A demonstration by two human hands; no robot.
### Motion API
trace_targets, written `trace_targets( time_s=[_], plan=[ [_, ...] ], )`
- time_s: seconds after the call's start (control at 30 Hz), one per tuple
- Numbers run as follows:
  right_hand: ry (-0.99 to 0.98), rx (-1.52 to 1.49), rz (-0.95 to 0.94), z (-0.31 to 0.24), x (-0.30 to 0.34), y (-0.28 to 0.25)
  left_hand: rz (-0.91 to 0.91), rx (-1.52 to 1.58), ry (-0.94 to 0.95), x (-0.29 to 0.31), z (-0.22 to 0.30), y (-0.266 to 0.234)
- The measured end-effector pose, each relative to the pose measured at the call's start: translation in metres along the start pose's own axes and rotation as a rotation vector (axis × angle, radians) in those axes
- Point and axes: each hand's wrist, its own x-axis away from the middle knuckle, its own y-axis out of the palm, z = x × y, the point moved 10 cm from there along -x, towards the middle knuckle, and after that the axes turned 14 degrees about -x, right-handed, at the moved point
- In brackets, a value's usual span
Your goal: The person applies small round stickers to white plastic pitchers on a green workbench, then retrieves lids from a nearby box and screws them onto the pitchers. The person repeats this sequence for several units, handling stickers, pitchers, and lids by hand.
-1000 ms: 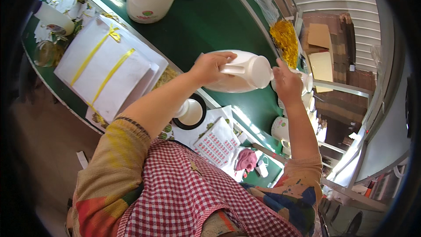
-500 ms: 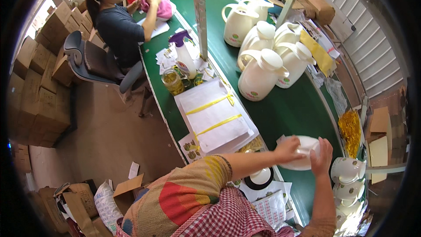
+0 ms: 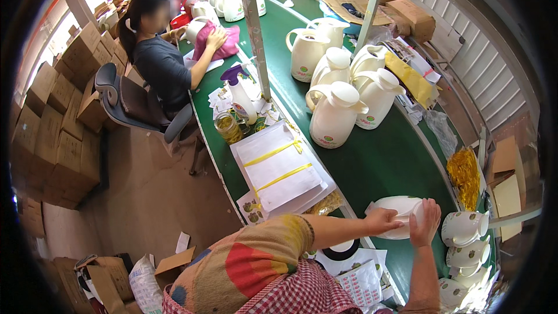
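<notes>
A white jug (image 3: 399,202) lies on its side on the green bench in front of me. My left hand (image 3: 383,221) rests at its near left side, thumb and fingers bent against the surface. Across the jug's right end, my right hand (image 3: 425,222) is curved with its fingers pressed together, holding it. The two hands lie close together, and part of the jug is hidden beneath them. Left of my left forearm, white sheets (image 3: 285,177) lie tied with yellow ribbon. Below that forearm is a black ring-shaped rim (image 3: 343,251), partly covered.
Several white jugs (image 3: 337,115) stand farther along the green bench (image 3: 386,166). More jugs (image 3: 463,228) lie stacked at the right edge, below gold tinsel (image 3: 464,177). A spray bottle (image 3: 239,96) and a glass jar (image 3: 228,128) stand left of a metal post (image 3: 254,40). A co-worker (image 3: 165,61) sits beyond.
The view has shifted a little. My left hand has moved down the jug's near side, baring more of its body. The co-worker's pink cloth has come down, showing a white jug.
</notes>
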Motion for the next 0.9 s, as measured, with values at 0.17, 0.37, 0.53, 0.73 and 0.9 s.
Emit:
trace_targets(
  time_s=[0.17,0.37,0.53,0.73,0.9],
  plan=[
    [0.106,0.066,-0.027,-0.012,0.010,-0.002,-0.104,0.061,-0.109,0.018,-0.016,0.023],
    [-0.248,-0.006,-0.184,-0.023,-0.006,-0.008,-0.086,0.352,-0.060,-0.001,-0.018,0.016],
    [0.165,0.043,0.151,-0.020,-0.002,-0.015,0.163,0.177,-0.057,0.012,-0.019,0.011],
    [0.135,0.009,0.126,-0.008,-0.001,-0.026,-0.010,0.037,-0.014,0.016,0.005,-0.015],
    [0.143,0.039,0.131,0.057,0.039,-0.066,0.794,-0.281,0.075,0.026,-0.001,-0.261]
  ],
)
